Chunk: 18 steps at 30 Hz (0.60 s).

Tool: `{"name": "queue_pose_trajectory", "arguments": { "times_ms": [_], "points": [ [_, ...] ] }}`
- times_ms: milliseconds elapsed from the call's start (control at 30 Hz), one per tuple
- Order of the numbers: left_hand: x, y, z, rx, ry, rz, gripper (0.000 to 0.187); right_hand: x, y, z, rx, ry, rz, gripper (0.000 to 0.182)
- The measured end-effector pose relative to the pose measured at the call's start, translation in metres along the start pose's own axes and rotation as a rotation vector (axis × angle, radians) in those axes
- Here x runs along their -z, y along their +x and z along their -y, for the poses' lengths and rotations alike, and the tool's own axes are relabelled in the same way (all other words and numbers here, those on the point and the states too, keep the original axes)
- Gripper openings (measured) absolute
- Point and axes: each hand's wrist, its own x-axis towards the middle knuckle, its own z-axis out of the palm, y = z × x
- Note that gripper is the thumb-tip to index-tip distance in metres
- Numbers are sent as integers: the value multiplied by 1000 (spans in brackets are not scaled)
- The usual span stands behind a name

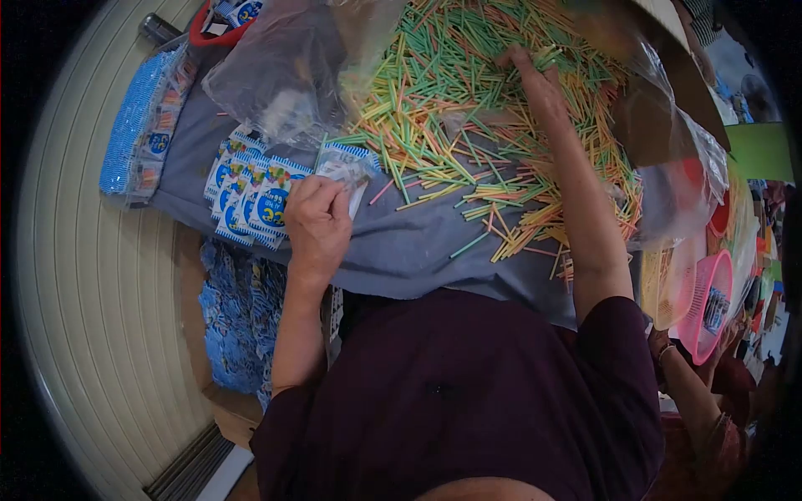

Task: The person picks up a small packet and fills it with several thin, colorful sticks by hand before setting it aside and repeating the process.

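Observation:
My left hand is closed, with the fingertips on a small blue-and-white packet that has striped edges. Beside it, overlapping packets of the same kind lie in a stack on the grey cloth. My right hand reaches into a large heap of thin coloured sticks, green, yellow and pink. Its fingers are closed around a small bunch of green sticks. Part of the grip is hidden by the hand itself.
Clear plastic sheeting lies left of the heap. A bag of blue-striped packets rests at the far left, above a carton with blue packaging. At right are a pink basket and another person's arm.

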Motion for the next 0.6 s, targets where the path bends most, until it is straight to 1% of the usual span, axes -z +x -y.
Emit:
{"name": "queue_pose_trajectory", "arguments": {
  "times_ms": [67,100,167,200,267,300,367,400,467,500,533,567,600],
  "points": [
    [2,-1,4,159,-302,-10,12,8,4,-5,-19,108,-90,47],
    [2,2,1,158,-307,-10,12,12,5,-1,-19,103,-91,47],
    [7,9,-7,173,-418,-35,13,18,4,7,175,762,101,46],
    [6,14,-14,181,-417,-35,13,17,-1,19,169,763,107,46],
    [-7,30,-30,251,-681,-33,10,9,-18,53,148,1031,178,47],
    [-15,38,-37,258,-675,-35,10,3,-25,64,200,1054,245,47],
    [-32,53,-47,262,-908,34,8,-7,-41,91,226,1051,282,47],
    [-40,58,-49,262,-906,35,8,-12,-46,100,258,1038,312,48],
    [-57,64,-54,357,-1188,84,13,-19,-51,109,258,1003,307,48],
    [-60,66,-57,353,-1192,91,13,-19,-51,111,256,968,305,49],
    [-63,68,-60,314,-1195,79,14,-19,-50,107,294,846,303,52],
    [-65,69,-62,277,-1196,64,15,-19,-51,106,294,844,300,52],
    [-66,70,-63,277,-1197,62,15,-20,-53,104,248,753,289,54]
  ]
}}
